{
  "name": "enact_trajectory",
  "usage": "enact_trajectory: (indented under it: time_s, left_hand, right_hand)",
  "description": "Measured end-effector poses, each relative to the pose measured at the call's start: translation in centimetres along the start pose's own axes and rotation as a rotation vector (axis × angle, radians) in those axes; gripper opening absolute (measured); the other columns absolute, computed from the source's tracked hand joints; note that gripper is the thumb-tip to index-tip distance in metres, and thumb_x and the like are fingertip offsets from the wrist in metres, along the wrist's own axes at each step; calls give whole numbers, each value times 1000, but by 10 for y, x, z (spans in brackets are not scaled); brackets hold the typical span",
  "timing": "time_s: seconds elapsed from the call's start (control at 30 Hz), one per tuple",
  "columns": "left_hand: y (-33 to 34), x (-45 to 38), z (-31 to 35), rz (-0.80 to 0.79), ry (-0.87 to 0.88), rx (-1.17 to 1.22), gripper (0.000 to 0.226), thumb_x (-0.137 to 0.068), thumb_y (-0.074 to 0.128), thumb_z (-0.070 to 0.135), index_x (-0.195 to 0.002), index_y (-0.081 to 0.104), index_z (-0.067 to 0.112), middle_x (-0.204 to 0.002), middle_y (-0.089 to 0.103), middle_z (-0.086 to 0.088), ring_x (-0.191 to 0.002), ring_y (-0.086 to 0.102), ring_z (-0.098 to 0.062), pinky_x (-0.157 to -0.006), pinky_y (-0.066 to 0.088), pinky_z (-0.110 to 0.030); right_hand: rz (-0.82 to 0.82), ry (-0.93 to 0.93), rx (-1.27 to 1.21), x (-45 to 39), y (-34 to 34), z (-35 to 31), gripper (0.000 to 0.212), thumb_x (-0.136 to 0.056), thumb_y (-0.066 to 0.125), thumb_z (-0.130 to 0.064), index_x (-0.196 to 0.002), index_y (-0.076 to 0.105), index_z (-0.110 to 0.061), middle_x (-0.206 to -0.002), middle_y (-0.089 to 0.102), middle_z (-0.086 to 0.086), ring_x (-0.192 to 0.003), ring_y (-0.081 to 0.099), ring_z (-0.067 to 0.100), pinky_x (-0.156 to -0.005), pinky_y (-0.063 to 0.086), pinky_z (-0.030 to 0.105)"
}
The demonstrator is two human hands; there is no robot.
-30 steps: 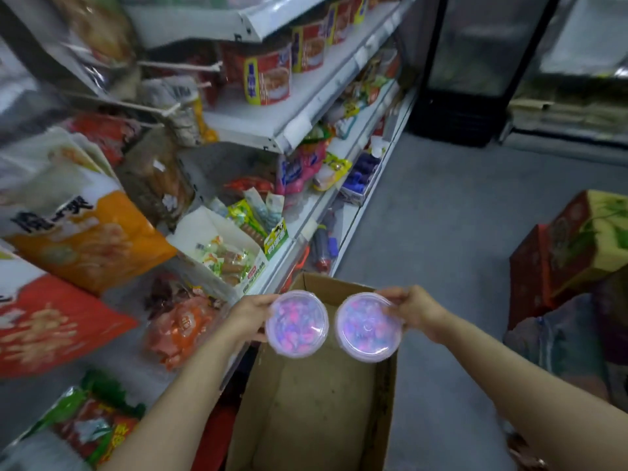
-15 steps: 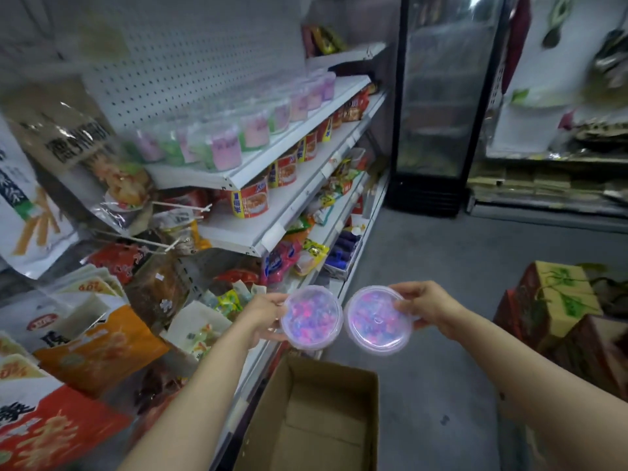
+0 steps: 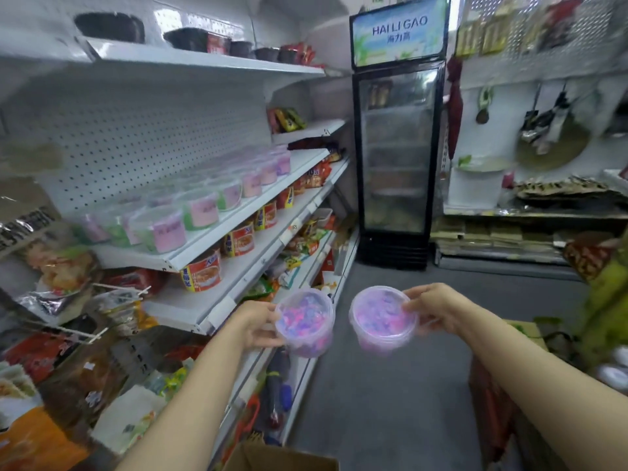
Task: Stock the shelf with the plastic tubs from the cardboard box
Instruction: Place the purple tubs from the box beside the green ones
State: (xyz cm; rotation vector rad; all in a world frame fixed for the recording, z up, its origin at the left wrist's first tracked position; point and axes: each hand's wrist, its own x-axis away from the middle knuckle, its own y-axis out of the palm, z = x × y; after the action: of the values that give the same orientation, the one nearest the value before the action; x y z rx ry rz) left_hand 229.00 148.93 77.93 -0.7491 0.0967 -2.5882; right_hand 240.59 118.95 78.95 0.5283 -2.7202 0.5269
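White metal shelving (image 3: pixel 238 212) with a perforated back panel runs along the left, its flat boards stepped toward the aisle. A tall glass-door fridge (image 3: pixel 397 158) with a black frame stands at the far end of the grey floor (image 3: pixel 390 385). One middle board carries a blurred row of round, translucent tubs (image 3: pixel 200 209) with pink and green contents; below them sit red paper noodle cups (image 3: pixel 202 271), and crinkled foil snack bags (image 3: pixel 57 266) hang at the far left. The brown, matte edge of the box (image 3: pixel 282 458) shows at the bottom of the frame, directly beneath the arms.

The left hand (image 3: pixel 258 322) is curled around the side of the left tub (image 3: pixel 304 321), a clear plastic cylinder with a round lid and mottled pink-purple filling. The right hand (image 3: pixel 431 309) pinches the rim and side of the right tub (image 3: pixel 382 319), alike in shape and colour. Both tubs are held in mid-air over the aisle, near each other but apart, in front of the lower boards.
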Motion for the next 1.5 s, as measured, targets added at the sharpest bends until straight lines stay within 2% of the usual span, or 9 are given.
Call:
enact_trajectory:
  time_s: [0.13,0.27,0.47,0.6,0.8,0.97,1.1,1.3,1.5]
  left_hand:
    - [14,-13,37,-28,-7,-70,34,-89,43,-12,-116,60,0,-103,65,-18,-84,65,-29,-60,59,-47]
    - [22,-37,67,-41,6,-75,39,-86,48,-13,-121,60,1,-119,64,-19,-87,68,-31,-53,58,-38]
    - [30,-87,115,-75,26,-87,36,-85,48,-13,-116,62,0,-107,65,-18,-84,67,-28,-52,58,-36]
    - [28,-132,160,-76,43,-72,33,-85,51,-13,-112,63,0,-114,64,-20,-86,67,-30,-50,58,-36]
    - [32,-197,225,-66,126,-49,24,-87,48,-13,-102,61,0,-98,66,-19,-86,68,-31,-75,58,-49]
    - [41,-245,254,-44,143,-7,23,-88,46,-13,-97,59,4,-111,60,-21,-86,65,-30,-69,59,-47]
    - [49,-285,270,-7,148,-6,36,-87,46,-13,-117,60,1,-115,62,-21,-88,65,-31,-74,58,-49]
    - [74,-343,305,41,142,27,42,-86,46,-15,-124,56,1,-122,59,-20,-107,62,-34,-81,58,-49]
    - [107,-408,353,80,143,74,33,-85,53,-15,-114,61,-3,-116,63,-18,-97,65,-32,-60,58,-50]
  right_hand:
    - [-20,118,-45,-21,-26,-20,19,-92,54,4,-100,66,-8,-73,59,11,-56,56,18,-35,50,26]
    - [-60,172,-76,-49,-44,-34,16,-95,52,-2,-92,65,-11,-68,56,8,-53,58,15,-40,52,26]
    - [-65,192,-127,-120,-61,-64,13,-95,53,-3,-97,63,-11,-73,57,9,-64,57,17,-43,56,32]
    - [-55,173,-112,-178,-64,-99,14,-95,54,-4,-98,65,-12,-81,60,10,-69,60,18,-41,55,31]
    - [19,146,-99,-256,-63,-147,21,-92,55,-2,-106,69,-11,-91,64,12,-71,63,21,-43,55,30]
    - [79,110,-135,-296,-62,-173,22,-92,54,1,-104,68,-10,-85,64,12,-67,62,23,-42,56,33]
    - [113,22,-207,-329,-65,-187,24,-87,58,7,-105,68,-6,-94,66,18,-72,63,30,-46,58,37]
    - [134,-60,-276,-398,-83,-206,24,-86,59,10,-102,68,-5,-94,66,18,-72,64,29,-42,54,33]
    - [82,-70,-267,-494,-121,-231,19,-87,60,7,-97,69,-6,-89,67,17,-70,65,28,-46,55,33]
